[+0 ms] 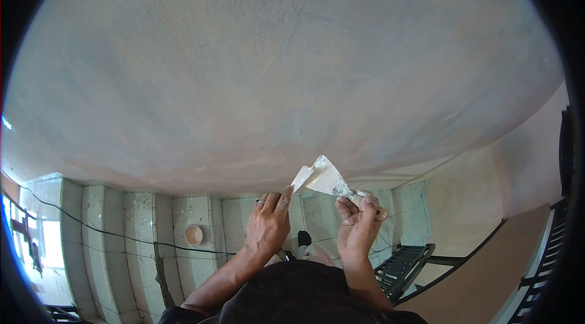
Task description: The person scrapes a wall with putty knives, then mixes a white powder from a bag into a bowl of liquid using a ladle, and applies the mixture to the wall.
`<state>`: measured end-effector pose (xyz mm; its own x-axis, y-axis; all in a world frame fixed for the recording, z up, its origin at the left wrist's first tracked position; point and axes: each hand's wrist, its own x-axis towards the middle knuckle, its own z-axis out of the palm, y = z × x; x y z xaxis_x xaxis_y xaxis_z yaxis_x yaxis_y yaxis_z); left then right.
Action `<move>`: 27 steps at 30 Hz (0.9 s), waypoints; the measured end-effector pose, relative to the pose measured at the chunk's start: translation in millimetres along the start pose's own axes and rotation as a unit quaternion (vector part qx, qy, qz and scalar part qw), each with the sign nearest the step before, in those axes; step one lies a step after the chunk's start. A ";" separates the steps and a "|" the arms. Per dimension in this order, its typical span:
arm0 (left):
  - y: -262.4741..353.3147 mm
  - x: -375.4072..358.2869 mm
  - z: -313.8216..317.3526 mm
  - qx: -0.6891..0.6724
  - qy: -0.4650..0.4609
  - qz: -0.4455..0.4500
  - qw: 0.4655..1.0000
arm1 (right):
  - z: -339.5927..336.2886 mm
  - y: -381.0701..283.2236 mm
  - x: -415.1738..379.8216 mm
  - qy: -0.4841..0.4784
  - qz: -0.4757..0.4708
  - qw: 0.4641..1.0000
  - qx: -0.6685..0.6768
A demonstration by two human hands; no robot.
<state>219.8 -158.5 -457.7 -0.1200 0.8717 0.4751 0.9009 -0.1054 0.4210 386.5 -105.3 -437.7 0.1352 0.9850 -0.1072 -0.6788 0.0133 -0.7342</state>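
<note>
My left hand (268, 225) is closed around a small putty knife (301, 179), its pale blade angled up and to the right. Its handle is mostly covered by my fingers, one of which wears a ring. In my right hand (357, 224) is a wide putty knife (329, 178), gripped by its stained handle. Whitish filler coats the triangular blade. The two blades meet or overlap near their edges, in front of my body. Beyond them rises a large wall (292, 80) with patchy grey and pinkish plaster.
Tiled steps (137, 220) run along the lower left, with a round tub (194, 235) of pinkish material on one. A dark cable (122, 234) crosses them. A black metal railing (405, 269) stands at lower right. My foot (304, 238) shows below.
</note>
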 end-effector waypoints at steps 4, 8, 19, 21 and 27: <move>-7.2 5.1 1.8 0.020 -0.001 0.016 1.000 | -9.9 5.9 3.3 0.020 0.030 0.997 0.067; -16.1 4.4 0.3 0.051 -0.053 0.062 0.995 | -13.8 3.4 1.3 0.009 0.034 0.990 0.138; -163.3 27.8 -152.4 0.150 0.257 0.293 0.908 | 22.8 47.3 -0.2 -0.041 -0.298 0.935 0.187; -203.4 47.8 -178.7 0.230 0.332 0.345 0.847 | 40.3 51.3 12.3 -0.057 -0.399 0.898 0.174; -286.9 122.6 -224.2 0.324 0.501 0.396 0.698 | 118.9 65.3 31.9 -0.023 -0.556 0.829 0.061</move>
<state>-146.9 -128.7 -347.0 0.5840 -0.1429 0.7991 0.8105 0.1572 -0.5643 260.6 -52.6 -409.4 0.7003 0.3579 0.6176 -0.2209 0.9314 -0.2893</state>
